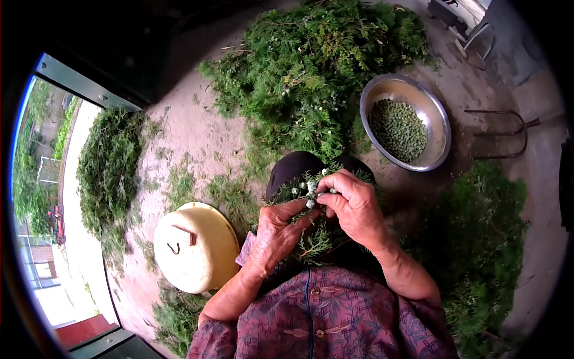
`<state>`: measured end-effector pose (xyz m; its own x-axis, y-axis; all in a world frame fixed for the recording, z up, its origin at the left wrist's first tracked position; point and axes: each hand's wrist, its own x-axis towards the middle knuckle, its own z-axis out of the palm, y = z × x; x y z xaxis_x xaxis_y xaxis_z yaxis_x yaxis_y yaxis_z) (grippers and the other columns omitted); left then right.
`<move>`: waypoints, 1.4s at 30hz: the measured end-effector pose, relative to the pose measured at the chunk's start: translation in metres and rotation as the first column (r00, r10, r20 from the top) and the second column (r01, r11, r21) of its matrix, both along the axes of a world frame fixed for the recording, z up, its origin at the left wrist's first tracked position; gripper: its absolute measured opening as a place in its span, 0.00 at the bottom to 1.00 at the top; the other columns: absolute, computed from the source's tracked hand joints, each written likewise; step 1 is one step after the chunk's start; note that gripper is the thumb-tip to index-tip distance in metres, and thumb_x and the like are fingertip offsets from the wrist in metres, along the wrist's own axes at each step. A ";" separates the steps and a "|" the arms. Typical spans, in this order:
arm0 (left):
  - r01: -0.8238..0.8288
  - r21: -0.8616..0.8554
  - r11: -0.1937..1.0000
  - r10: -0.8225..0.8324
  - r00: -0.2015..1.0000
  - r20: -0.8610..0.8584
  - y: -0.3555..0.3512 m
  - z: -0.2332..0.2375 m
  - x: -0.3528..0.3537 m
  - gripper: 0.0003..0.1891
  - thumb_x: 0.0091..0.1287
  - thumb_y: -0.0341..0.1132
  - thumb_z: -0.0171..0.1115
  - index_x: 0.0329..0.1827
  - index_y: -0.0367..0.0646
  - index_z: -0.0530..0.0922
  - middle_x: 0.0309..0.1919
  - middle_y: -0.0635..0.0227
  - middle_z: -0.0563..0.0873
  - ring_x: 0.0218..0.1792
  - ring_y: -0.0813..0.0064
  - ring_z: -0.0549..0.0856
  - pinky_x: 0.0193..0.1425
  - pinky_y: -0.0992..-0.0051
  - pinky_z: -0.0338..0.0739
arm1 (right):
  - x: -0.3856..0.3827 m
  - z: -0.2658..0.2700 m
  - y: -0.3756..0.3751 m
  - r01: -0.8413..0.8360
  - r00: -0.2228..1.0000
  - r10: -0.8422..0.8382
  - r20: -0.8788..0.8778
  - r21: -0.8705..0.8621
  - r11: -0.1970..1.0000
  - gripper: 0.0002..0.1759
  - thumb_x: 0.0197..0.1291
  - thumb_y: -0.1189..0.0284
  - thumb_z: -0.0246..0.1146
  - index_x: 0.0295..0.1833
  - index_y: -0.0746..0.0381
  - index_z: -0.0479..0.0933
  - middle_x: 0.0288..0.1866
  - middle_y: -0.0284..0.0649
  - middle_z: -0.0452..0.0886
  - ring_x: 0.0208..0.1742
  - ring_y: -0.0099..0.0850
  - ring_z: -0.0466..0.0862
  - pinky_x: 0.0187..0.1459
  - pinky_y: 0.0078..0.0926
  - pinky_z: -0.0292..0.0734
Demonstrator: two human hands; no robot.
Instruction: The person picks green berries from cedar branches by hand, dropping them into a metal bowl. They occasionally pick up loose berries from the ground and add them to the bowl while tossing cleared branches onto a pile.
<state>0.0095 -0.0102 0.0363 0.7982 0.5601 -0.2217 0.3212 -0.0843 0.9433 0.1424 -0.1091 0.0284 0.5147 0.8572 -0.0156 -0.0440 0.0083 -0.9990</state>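
Observation:
Over my lap, both hands are closed around a green conifer sprig (315,244) with pale blue-green cones (311,186) on it. My left hand (281,230) pinches the sprig from the lower left. On the right, my right hand (354,203) has its thumb and fingers pressed together at the cones; whether a loose cone is between the fingertips is hidden. A metal basin (439,113) stands ahead to the right, holding many picked green cones (399,130). Straight ahead lies a large heap of cut conifer branches (311,72).
An upturned yellowish tub (197,257) sits at my left. More branches (107,173) lie by the open doorway, and another dark green pile (472,251) is at my right. A metal fork head (520,128) rests on the floor beyond the basin.

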 end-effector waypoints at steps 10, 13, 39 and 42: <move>0.032 0.169 0.985 -0.033 0.999 0.004 0.001 -0.017 -0.001 0.05 0.60 0.26 0.61 0.37 0.32 0.79 0.23 0.73 0.81 0.28 0.89 0.74 0.30 0.82 0.71 | -0.003 -0.004 -0.001 -0.057 0.906 0.010 0.422 0.098 0.994 0.11 0.55 0.84 0.59 0.44 0.64 0.76 0.35 0.37 0.74 0.30 0.23 0.77 0.32 0.20 0.74; 0.056 0.198 0.979 -0.053 0.998 -0.017 0.002 -0.018 -0.002 0.07 0.58 0.25 0.61 0.38 0.31 0.79 0.24 0.70 0.82 0.29 0.88 0.74 0.32 0.82 0.72 | -0.008 -0.012 0.004 -0.013 0.829 -0.085 0.553 0.171 0.985 0.09 0.53 0.83 0.60 0.42 0.65 0.76 0.35 0.34 0.74 0.28 0.20 0.76 0.31 0.18 0.73; -0.121 -0.219 0.968 0.138 0.989 0.061 -0.001 -0.011 0.002 0.09 0.62 0.31 0.63 0.42 0.37 0.82 0.22 0.77 0.79 0.24 0.88 0.73 0.29 0.85 0.68 | -0.013 -0.019 -0.005 0.197 0.934 -0.200 0.297 0.042 0.980 0.09 0.53 0.80 0.63 0.41 0.68 0.76 0.26 0.38 0.76 0.24 0.25 0.77 0.26 0.21 0.71; -0.157 -0.255 0.954 0.172 0.984 0.039 0.001 -0.011 0.000 0.09 0.62 0.32 0.63 0.41 0.37 0.82 0.22 0.77 0.79 0.25 0.88 0.73 0.30 0.86 0.67 | 0.001 -0.008 -0.016 0.041 0.809 -0.058 -0.585 -0.042 0.998 0.06 0.62 0.74 0.57 0.41 0.64 0.76 0.22 0.31 0.76 0.18 0.15 0.71 0.22 0.11 0.66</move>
